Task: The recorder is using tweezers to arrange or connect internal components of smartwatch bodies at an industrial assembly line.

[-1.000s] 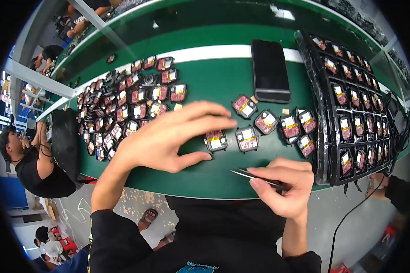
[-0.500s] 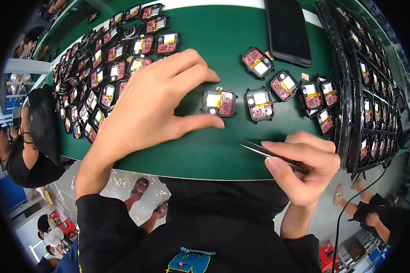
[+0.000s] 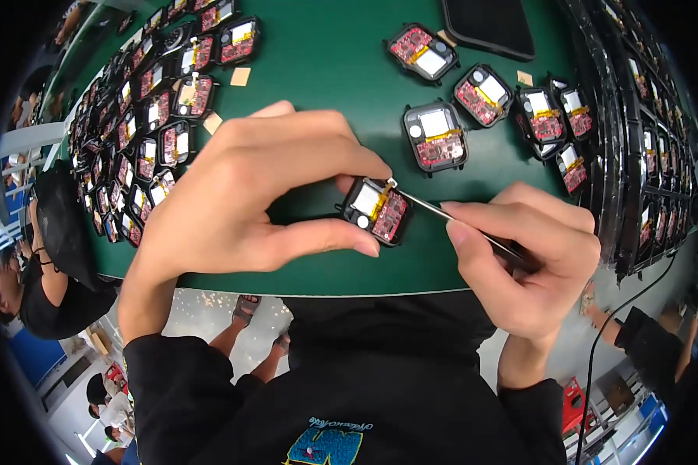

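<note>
My left hand (image 3: 264, 194) grips an opened smartwatch case (image 3: 378, 212) between thumb and fingers, tilted a little near the table's front edge. Inside the case show a red circuit board, a white block and yellow tape. In my right hand (image 3: 527, 260) are slim metal tweezers (image 3: 461, 221), held between thumb and forefinger. Their tips meet the case's upper right corner, at a small white connector tab (image 3: 392, 184). Whether the tips pinch the tab is too small to tell. Just beyond lies another opened watch case (image 3: 435, 136), apart from both hands.
Many similar watch cases (image 3: 157, 110) crowd the table's left side. Several more lie at right, beside a black tray rack (image 3: 597, 155) filled with cases. A black phone-like slab (image 3: 488, 27) lies at the back of the green table (image 3: 326, 62). Other people are around the table.
My left hand has closed on the watch case, which now sits nearer to me and turned. My right hand has brought the tweezers' tips to its corner. The view has shifted slightly.
</note>
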Demonstrator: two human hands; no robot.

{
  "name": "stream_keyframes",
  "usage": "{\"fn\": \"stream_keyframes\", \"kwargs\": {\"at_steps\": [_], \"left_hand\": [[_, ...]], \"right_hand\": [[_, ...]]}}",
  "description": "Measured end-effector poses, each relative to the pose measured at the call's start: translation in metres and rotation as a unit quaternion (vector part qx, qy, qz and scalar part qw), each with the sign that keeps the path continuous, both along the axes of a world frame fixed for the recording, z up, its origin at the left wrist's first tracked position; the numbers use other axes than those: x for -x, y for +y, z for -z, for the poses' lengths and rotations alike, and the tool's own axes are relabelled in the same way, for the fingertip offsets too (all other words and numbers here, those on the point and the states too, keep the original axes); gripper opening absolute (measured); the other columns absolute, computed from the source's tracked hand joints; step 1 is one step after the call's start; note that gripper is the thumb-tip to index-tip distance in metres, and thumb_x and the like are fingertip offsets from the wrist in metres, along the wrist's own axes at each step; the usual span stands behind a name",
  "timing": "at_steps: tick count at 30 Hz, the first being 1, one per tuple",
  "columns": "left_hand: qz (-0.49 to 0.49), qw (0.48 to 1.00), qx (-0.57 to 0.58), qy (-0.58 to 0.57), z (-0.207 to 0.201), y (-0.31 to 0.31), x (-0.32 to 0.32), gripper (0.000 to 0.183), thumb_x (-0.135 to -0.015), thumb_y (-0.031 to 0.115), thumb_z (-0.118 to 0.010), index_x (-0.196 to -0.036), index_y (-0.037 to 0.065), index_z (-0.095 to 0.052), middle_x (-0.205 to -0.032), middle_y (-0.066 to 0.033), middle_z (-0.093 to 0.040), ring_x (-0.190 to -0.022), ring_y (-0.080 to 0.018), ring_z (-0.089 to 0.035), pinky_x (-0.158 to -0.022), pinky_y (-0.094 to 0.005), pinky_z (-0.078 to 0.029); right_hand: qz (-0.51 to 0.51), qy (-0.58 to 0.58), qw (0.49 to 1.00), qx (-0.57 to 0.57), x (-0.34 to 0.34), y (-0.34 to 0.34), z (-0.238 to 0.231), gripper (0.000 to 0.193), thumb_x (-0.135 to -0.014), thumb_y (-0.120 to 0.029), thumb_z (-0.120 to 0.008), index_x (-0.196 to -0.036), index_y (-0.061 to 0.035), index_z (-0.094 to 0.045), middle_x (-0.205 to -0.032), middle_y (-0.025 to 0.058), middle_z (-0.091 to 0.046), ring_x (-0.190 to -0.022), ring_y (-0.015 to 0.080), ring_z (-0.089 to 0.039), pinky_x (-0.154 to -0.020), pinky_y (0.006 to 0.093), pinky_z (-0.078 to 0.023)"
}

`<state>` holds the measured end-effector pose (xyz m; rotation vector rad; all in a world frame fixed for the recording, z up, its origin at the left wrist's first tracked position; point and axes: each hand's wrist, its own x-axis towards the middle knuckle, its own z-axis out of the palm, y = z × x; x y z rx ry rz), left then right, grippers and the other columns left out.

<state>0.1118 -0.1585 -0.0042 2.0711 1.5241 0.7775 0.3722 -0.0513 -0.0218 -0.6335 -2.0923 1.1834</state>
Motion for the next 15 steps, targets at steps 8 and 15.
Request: {"fn": "stream_keyframes", "kwargs": {"at_steps": [8,15], "left_hand": [[0.003,1.000,-0.008,0.017,0.0029,0.0030,0.0022,0.062,-0.062,0.036,-0.102,-0.111,0.001,-0.084,-0.094,-0.0063,-0.076,-0.070,-0.0163,-0.059,-0.063,-0.0299,-0.041],[0.001,1.000,-0.011,0.011,0.0042,0.0035,0.0017,0.065,-0.062,0.037,-0.102,-0.112,0.001,-0.085,-0.087,-0.0041,-0.073,-0.068,-0.0131,-0.055,-0.060,-0.0287,-0.037]], "right_hand": [[-0.030,-0.057,0.996,-0.054,0.0032,-0.0008,-0.0009,0.019,-0.078,0.008,-0.081,-0.096,0.0061,-0.084,-0.068,0.0061,-0.067,-0.055,0.0091,-0.054,-0.051,0.0244,-0.034],[-0.020,-0.065,0.996,-0.056,0.0050,-0.0033,-0.0009,0.019,-0.078,0.008,-0.081,-0.097,0.0062,-0.084,-0.067,0.0055,-0.066,-0.054,0.0085,-0.053,-0.051,0.0243,-0.034]]}}
